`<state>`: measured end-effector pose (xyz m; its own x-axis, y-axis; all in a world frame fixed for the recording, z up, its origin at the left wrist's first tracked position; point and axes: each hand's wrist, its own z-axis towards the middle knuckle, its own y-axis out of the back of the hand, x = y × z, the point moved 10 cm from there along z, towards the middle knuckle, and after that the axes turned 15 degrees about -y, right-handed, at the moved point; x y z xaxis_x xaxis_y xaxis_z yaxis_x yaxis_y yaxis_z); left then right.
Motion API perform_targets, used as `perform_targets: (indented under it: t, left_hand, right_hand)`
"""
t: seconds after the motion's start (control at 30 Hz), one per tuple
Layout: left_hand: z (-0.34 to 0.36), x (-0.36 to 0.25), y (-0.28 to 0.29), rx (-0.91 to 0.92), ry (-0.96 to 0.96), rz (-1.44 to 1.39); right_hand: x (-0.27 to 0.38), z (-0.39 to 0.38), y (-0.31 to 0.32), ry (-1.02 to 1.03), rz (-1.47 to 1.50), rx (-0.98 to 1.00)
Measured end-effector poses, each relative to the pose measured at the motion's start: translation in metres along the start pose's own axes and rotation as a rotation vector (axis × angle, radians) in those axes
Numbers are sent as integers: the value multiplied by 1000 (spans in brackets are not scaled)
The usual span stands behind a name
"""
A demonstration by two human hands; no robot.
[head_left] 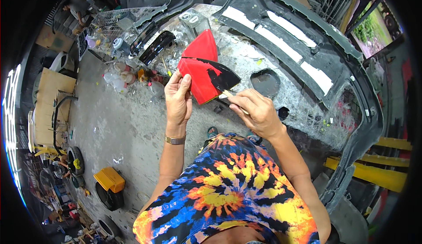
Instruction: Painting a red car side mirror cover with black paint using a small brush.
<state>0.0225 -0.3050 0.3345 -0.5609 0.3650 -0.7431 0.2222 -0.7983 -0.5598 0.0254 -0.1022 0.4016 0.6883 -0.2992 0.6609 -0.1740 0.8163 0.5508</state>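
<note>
An angular panel (196,76), red with a black area on its right side, is held up in front of me over the edge of a worktable. My left hand (178,98) grips its lower left edge, thumb on the front face. In my right hand (259,112) is a thin pale stick-like tool (228,95), pinched between thumb and fingers. Its light tip meets the lower right edge of the panel, by the black area. Whether that tip is a brush or a blade is too small to tell. A watch sits on my left wrist.
A large dark car bumper (303,41) with white strips lies across the dusty worktable (246,70). Near me stand a round dark container (265,82) and a clear box (194,21). Plastic bottles (119,77) cluster left; a yellow bin (110,179) is on the floor. Another person (78,14) is far left.
</note>
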Motion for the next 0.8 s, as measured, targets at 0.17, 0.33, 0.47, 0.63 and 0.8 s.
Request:
perform_targets:
  t: [0.17,0.33,0.47,0.63,0.8]
  left_hand:
    - [0,3,6,-10,-8,-1]
    - [7,-7,-6,4,-116,9]
    - [8,-14,-9,-78,-181,11]
    - [6,-18,-20,-121,-241,25]
    - [9,-27,-22,-118,-275,2]
  right_hand:
    - [-5,-3,17,-91,117,33]
    - [-16,-2,43,-198,362,-206]
    - [-41,2,24,-487,760,-302]
    - [-74,-7,0,-618,945,-290]
    - [-56,-18,34,-499,665,-264]
